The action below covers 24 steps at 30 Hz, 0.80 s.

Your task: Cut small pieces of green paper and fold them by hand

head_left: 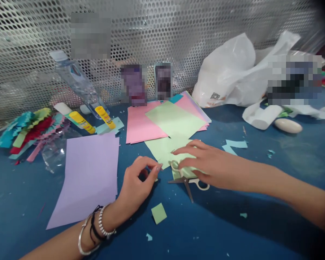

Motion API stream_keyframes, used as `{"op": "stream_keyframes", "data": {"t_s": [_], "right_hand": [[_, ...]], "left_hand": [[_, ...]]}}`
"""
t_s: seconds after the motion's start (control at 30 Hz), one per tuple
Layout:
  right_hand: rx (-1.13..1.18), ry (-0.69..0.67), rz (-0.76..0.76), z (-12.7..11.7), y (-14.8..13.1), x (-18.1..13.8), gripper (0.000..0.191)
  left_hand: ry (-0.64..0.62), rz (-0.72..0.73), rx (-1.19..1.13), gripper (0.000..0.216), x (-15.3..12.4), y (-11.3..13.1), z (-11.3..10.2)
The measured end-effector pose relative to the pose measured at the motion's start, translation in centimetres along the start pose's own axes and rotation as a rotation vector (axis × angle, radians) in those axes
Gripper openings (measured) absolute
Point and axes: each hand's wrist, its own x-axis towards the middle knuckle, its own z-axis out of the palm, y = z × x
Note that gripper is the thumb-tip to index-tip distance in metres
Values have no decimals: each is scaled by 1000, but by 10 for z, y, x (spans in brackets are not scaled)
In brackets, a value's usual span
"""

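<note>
My left hand [139,180], with bracelets at the wrist, is closed in a pinch, thumb against forefinger; what the fingertips hold, if anything, is too small to make out. My right hand [197,159] is spread with its fingers apart over a pair of scissors [184,179]. The scissors have white handles and their blades are parted; I cannot tell whether the fingers touch them. Beneath that hand lies light green paper [158,148], partly covered. A small green paper square [159,213] rests on the blue table, nearer me than the left hand.
Purple sheets [92,177] lie at left, beside paper flowers [29,131]. Two glue sticks [82,122] and a tilted plastic bottle [77,81] are behind. Pink sheets [143,124] lie beneath another green sheet [176,119]. White bags [227,76] and a white oval object [288,126] are at right.
</note>
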Motion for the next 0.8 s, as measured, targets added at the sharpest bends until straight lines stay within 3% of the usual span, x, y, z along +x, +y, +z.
{"op": "stream_keyframes", "data": {"t_s": [0.1,0.2,0.33,0.57,0.63,0.8], "right_hand": [[-136,-51,-103,6,1,-8,51],[-177,6,-112,13,-2,-10,42],[-338,-52,-42,16,-9,-9,29],[-479,-179,103,16,-40,-10,35],[-518,-223,127,16,-48,-12,28],[-614,-181,162,18,-57,-19,32]], "left_hand": [[40,-22,-54,13,4,-3,-1],[88,-62,-94,12,7,-6,-1],[140,-138,-112,11,10,-10,-2],[148,-267,-179,11,13,-14,-2],[135,-272,-182,10,13,-14,-3],[102,-263,-206,11,12,-13,-3]]}}
